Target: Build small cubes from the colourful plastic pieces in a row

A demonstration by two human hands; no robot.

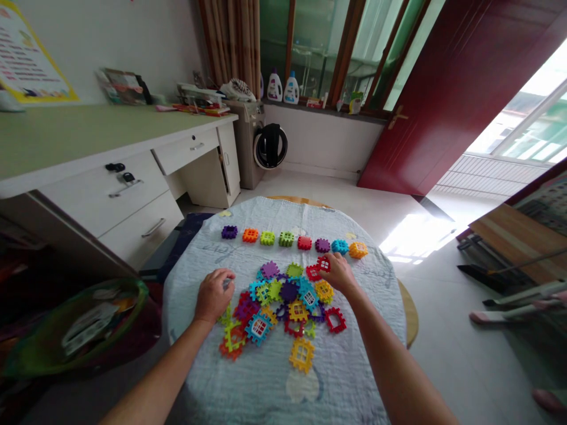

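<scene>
My right hand (339, 273) pinches a red interlocking building tile (324, 263) with a window grid, at the upper right of a loose pile. Another red tile (313, 272) lies beside it, partly overlapped. My left hand (214, 294) rests on the cloth left of the pile, fingers loosely bent, a gap between thumb and forefinger, nothing visible in it. Blue (258, 327), yellow (302, 355), purple (269, 270) and lime tiles lie heaped between the hands. Behind them runs a row of assembled cubes, from a dark purple cube (229, 232) to an orange-yellow cube (358, 249).
A pale patterned cloth (248, 386) covers the round table. On the left are a white desk (133, 215) and a full green-rimmed bag (133, 289). A washing machine (248, 141), a red door (411, 94) and a wooden stool edge (408, 313) stand around.
</scene>
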